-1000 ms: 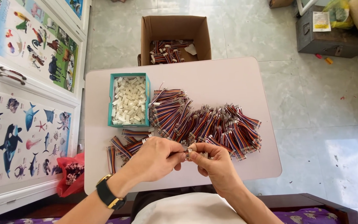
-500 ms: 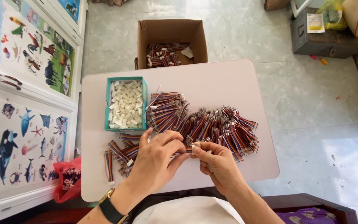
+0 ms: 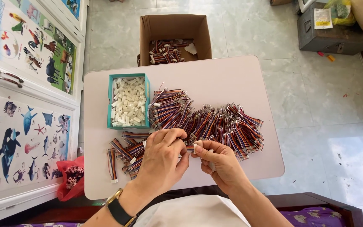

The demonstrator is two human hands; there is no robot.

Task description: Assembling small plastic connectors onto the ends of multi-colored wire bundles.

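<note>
Fingers (image 3: 177,138) of left hand (image 3: 161,162) and fingers (image 3: 201,150) of right hand (image 3: 223,166) pinched together on small white connector (image 3: 195,146) with short coloured wire lead (image 3: 189,148), held between both hands just above bench (image 3: 232,75) front edge. Heap of multicoloured wire leads (image 3: 215,122) spread behind hands. Smaller finished bunch (image 3: 127,153) lying left of left hand. Teal tray of white connectors (image 3: 128,101) set at bench left. Cardboard box (image 3: 175,38) seen on floor beyond bench

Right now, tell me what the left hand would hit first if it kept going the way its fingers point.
The left hand points right, so it would probably meet the right hand first; their fingertips look almost touching around a small white plug.
</note>
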